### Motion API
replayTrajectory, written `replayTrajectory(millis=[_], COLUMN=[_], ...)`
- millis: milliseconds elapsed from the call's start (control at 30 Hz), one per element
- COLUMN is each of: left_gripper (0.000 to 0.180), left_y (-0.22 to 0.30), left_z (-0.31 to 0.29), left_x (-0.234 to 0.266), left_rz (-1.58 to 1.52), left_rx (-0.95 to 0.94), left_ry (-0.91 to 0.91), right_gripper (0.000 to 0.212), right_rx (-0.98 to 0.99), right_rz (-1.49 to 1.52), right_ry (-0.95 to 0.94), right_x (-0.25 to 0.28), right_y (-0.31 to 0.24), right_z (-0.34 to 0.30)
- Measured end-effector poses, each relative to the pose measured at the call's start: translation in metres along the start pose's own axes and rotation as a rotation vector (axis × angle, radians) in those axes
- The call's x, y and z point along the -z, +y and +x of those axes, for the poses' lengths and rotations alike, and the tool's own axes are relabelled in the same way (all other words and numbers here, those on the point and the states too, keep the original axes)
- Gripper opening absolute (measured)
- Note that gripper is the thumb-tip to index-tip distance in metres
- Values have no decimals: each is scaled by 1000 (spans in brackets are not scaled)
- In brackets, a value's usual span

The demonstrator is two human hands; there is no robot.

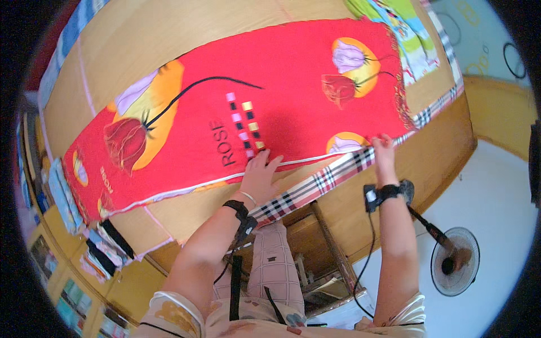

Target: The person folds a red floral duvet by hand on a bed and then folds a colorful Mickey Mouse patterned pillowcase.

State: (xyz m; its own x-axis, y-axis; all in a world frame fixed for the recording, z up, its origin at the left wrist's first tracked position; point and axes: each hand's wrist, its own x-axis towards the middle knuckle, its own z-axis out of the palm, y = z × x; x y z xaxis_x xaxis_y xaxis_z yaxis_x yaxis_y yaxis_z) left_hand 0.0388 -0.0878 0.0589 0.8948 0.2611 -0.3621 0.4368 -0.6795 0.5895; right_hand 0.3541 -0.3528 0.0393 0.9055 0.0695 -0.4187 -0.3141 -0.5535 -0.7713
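Observation:
A long red towel (298, 73) with printed tulips and a frayed right end lies spread before me, a white hem along its near edge. On that near edge, around the middle, my left hand (260, 172) rests with its fingers stretched out on the fabric. Farther right, my right hand (384, 158) has its fingertips pinched together at the towel's near edge, close to the right corner. Both wrists wear black straps with small devices. The fingertips of my right hand partly hide the spot they grip.
Beneath the towel is a tan mat (191, 221), bordered by a plaid cloth strip (321, 183). A green patterned cloth (414, 42) lies at the far right. Folded clothes (104, 250) are stacked at the near left. On the floor to the right stands a fan (455, 262).

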Motion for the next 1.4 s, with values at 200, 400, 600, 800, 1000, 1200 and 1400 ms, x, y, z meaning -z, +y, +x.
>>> replayTrajectory(millis=[200,400,600,800,1000,1200,1400], left_gripper=[78,77,68,40,41,49,43], left_y=[-138,-274,-378,-444,-472,-472,-527], left_z=[-101,-239,-348,-370,-380,-417,-441], left_x=[51,100,99,133,145,98,119], left_rz=[184,251,8,-1049,-1703,-1537,-1596], left_rx=[438,681,1253,1056,1115,1232,1001], left_ry=[182,281,754,1071,1287,976,1407], right_gripper=[47,46,49,58,39,40,44], right_rx=[471,765,1066,1260,1239,1009,1144], right_rz=[-288,-380,-617,-1058,-880,-1255,-955], right_ry=[-452,-803,-1024,-835,-810,-989,-1095], right_x=[-222,-375,-466,-539,-542,-513,-579], right_y=[-40,-82,-85,-78,-107,-66,-107], right_z=[-168,-325,-434,-471,-488,-512,-547])
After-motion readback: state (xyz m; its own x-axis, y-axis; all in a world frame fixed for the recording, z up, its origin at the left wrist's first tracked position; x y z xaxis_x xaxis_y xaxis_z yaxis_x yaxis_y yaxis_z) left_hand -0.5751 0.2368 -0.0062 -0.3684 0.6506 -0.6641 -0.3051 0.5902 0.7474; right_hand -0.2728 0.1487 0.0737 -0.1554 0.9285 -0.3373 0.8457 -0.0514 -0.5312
